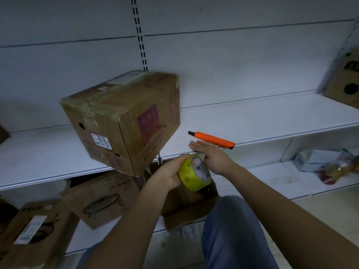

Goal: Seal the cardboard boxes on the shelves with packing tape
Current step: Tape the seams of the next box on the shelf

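Note:
A brown cardboard box (124, 121) with old tape over its top and a label reading 0151 stands on the white middle shelf (272, 117), one corner jutting over the front edge. Just below that edge, my left hand (169, 174) grips a roll of yellow-green packing tape (192, 176). My right hand (212, 157) is right beside the roll, its fingers stretched flat over the shelf lip and its thumb down by the roll. Whether it holds the tape's end is unclear. An orange utility knife (211, 139) lies on the shelf just past my right fingers.
On the lower shelf sit a printed carton (97, 199), another carton (33, 230) at the far left and an open box (190, 208) under my hands. Another box (347, 80) stands at the far right of the middle shelf. Wrapped packets (330, 164) lie lower right.

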